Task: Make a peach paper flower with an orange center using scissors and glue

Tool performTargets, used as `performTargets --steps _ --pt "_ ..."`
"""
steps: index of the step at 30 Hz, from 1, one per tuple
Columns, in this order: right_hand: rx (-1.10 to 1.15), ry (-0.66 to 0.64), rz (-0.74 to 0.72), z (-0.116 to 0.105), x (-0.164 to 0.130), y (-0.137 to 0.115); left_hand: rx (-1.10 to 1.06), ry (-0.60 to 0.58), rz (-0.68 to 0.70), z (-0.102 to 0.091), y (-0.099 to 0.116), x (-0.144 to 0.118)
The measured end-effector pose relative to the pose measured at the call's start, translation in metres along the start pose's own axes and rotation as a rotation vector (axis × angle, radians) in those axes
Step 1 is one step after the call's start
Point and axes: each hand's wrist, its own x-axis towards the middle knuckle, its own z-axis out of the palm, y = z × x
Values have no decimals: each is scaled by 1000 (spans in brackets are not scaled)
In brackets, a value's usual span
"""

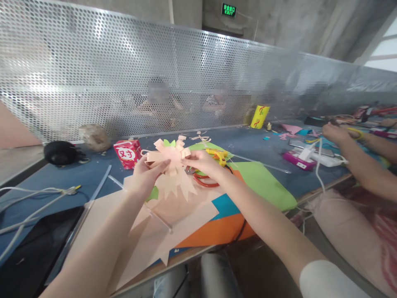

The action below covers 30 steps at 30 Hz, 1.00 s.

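Observation:
I hold a pale pink paper flower (pixel 170 156) with cut, fringed petals and a bit of green behind it, raised above the blue table (pixel 93 174). My left hand (pixel 145 173) grips its left side and my right hand (pixel 203 162) pinches its right edge. Under it lie more spiky pink cut-outs (pixel 178 186) and large pink foam sheets (pixel 145 231). Red-handled scissors (pixel 204 180) and a yellow glue gun (pixel 218 155) lie just beyond my right hand.
Green (pixel 263 178), orange (pixel 217 231) and blue sheets lie at the table's front edge. A red box (pixel 127 153), a stone (pixel 94 136), a black object (pixel 60 152), a dark tablet (pixel 34 244) and white cables are on the left. Another person's arms (pixel 356 149) work at right. A perforated metal screen (pixel 155 74) backs the table.

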Motion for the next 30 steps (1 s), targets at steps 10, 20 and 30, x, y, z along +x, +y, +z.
performTargets --steps 10,20,30 --pt "35 23 24 2 -1 0 61 -18 30 -2 -5 0" --pt "7 87 -44 -1 3 4 90 10 5 -1 -3 -1" --pt "-23 73 -99 -1 6 2 90 31 -10 -4 -8 5"
